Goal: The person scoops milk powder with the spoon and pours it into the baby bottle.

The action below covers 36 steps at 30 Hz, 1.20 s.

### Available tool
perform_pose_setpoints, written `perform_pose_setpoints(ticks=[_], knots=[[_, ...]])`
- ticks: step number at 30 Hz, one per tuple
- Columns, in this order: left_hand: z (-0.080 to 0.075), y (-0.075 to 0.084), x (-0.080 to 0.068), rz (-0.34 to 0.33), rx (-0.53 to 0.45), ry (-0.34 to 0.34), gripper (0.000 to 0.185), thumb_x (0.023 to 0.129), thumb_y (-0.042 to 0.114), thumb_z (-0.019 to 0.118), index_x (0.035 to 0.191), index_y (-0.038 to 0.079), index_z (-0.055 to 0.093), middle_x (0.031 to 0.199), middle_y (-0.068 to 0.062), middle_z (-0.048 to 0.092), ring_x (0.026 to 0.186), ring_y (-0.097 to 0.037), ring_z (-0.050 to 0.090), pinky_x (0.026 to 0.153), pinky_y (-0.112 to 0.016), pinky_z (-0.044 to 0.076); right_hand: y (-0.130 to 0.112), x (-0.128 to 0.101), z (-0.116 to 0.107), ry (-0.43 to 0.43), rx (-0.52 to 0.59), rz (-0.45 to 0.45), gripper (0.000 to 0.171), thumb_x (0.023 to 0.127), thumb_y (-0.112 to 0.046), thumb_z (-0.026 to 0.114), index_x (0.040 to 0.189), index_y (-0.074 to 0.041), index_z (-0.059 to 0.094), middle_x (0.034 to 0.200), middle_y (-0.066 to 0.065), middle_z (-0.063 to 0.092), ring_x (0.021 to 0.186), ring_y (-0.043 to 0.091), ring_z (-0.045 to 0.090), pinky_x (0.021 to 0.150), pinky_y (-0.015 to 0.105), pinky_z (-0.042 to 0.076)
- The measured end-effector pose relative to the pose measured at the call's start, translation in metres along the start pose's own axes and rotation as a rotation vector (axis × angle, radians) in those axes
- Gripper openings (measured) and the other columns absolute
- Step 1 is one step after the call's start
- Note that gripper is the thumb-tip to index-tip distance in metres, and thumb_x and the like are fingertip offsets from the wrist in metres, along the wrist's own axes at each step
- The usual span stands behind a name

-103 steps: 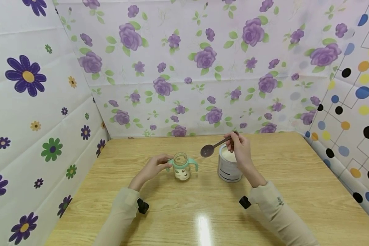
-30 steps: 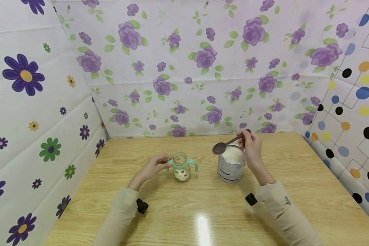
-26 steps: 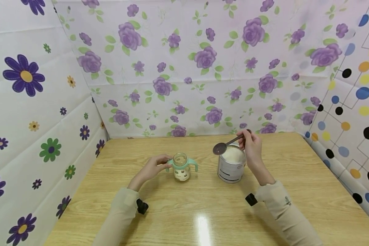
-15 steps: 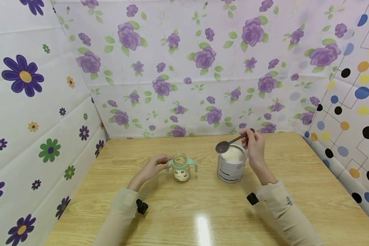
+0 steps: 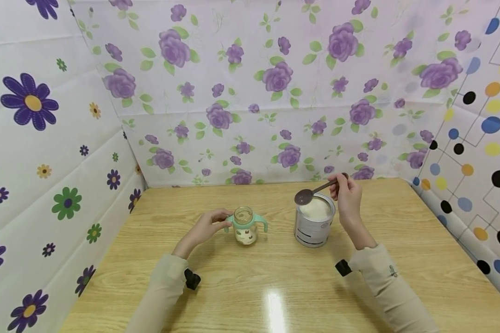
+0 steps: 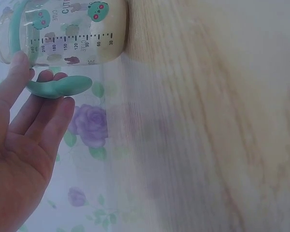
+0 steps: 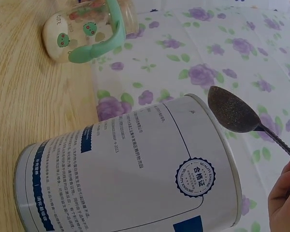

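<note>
The left hand [image 5: 204, 228] holds the green handle [image 6: 58, 87] of a small bottle [image 5: 246, 226]. Its thumb and fingers curl round the handle. The bottle stands upright on the tabletop [image 5: 275, 286], a little left of the middle. It is clear, with a green ring and two green handles, and little pictures and number marks on its side. Its top is open. There is pale stuff at its bottom.

The right hand [image 5: 346, 196] pinches the end of a dark spoon [image 5: 312, 192]. The spoon is up in the air. Its round bowl [image 7: 230, 110] is over the far left edge of the can [image 5: 314, 221] and looks empty. It does not touch the can.

The can stands upright just right of the bottle, near it but apart. It is silver and white with a blue label and a round blue stamp [image 7: 195, 177]. Its top is open and white powder [image 5: 315, 209] fills it.

Both arms wear pale sleeves [image 5: 166, 282], and a small black thing [image 5: 342, 267] sits at each wrist. Walls with purple flowers [image 5: 250, 92] stand round the tabletop. The right wall [image 5: 475, 152] has colored dots.
</note>
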<state>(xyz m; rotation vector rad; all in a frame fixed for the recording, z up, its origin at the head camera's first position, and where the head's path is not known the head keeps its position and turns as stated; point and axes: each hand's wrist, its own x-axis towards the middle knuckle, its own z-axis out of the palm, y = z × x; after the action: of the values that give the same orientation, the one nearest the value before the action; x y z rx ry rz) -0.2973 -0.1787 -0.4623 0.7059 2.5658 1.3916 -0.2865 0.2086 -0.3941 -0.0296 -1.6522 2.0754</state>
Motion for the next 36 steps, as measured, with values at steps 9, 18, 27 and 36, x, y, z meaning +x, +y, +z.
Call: perform_pose_setpoints(ticks=[9,18,27,36], knots=[[0.001,-0.001,0.001,0.003,0.014,-0.012,0.034,0.096,0.012,0.059,0.129,0.002,0.059,0.113,-0.017,0.066,0.108,-0.033,0.062,0.096,-0.049,0.051,-0.001,0.000,-0.002,0.024,0.002,-0.019,0.033,0.101,-0.012,0.047,0.074,-0.007,0.065,0.054,-0.004,0.054,0.043,0.004,0.045,0.041,0.014,0.036],[0.001,-0.001,0.000,-0.001,0.005,0.003,0.035,0.095,0.023,0.062,0.128,0.011,0.061,0.114,-0.010,0.068,0.107,-0.025,0.063,0.097,-0.047,0.050,0.001,-0.002,-0.003,0.011,-0.028,-0.077,0.032,0.102,-0.011,0.046,0.077,0.000,0.064,0.055,-0.004,0.053,0.044,0.005,0.044,0.041,0.014,0.037],[-0.001,0.000,0.000,0.003,0.004,0.001,0.034,0.094,0.023,0.063,0.126,0.012,0.063,0.115,-0.009,0.068,0.109,-0.026,0.063,0.099,-0.048,0.049,0.003,0.000,-0.006,0.000,-0.116,-0.136,0.034,0.102,-0.014,0.045,0.081,0.006,0.063,0.055,-0.006,0.053,0.044,0.004,0.046,0.041,0.015,0.039],[-0.002,-0.001,0.001,0.032,0.010,-0.003,0.032,0.095,0.022,0.062,0.126,0.012,0.063,0.115,-0.011,0.068,0.109,-0.027,0.063,0.101,-0.049,0.048,-0.019,-0.014,0.000,-0.038,-0.217,-0.192,0.036,0.102,-0.013,0.044,0.086,0.013,0.061,0.057,-0.005,0.054,0.047,0.008,0.047,0.043,0.016,0.041]])
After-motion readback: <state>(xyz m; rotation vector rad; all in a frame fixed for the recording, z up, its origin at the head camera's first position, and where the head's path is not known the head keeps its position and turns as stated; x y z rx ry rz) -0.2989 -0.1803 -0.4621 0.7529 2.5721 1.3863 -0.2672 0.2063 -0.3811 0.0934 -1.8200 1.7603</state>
